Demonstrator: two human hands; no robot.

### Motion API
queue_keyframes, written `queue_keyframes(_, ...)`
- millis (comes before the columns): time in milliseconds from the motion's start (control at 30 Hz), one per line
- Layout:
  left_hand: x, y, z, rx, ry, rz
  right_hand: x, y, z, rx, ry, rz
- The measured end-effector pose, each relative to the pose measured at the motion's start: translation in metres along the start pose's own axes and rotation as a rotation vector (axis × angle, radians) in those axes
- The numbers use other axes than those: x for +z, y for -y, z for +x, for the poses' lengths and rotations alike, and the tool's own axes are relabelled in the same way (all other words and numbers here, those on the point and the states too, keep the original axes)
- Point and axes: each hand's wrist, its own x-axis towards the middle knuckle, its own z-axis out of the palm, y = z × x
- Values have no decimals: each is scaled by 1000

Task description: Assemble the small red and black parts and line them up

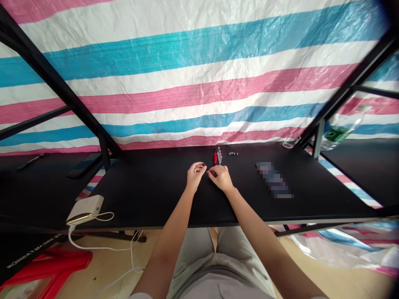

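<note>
Over the middle of the black table, my left hand (195,177) is closed in a pinch, with a bit of something small and dark showing by its fingertips. Close beside it, my right hand (220,177) bends its fingers and thumb together; whatever they hold is too small to make out. The fingertips of both hands nearly meet. Just beyond the right hand lie small red pieces (215,157) with a dark end. Several clear little tubes (220,155) sit right beside them. Farther right is a short row of small dark-and-silver pieces (232,154).
The black table (140,191) backs onto a striped plastic sheet (187,99). A blurred-out flat object (274,179) lies to the right, and a clear cup (290,142) stands at the back right. A white box with a cable (85,209) rests at the front left. Black metal frames (62,89) flank the table.
</note>
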Motion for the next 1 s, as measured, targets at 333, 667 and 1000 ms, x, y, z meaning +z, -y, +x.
queue_keyframes(333, 3, -1, -4, -43, 73, -67, 0, 1, -1, -18, -41, 12)
queue_keyframes(667, -29, -1, 24, 13, -229, 411, 7, -3, -2, -50, -111, 42)
queue_keyframes(1000, -78, -6, 41, -107, -250, 985, 10, -7, -3, -9, -114, 63)
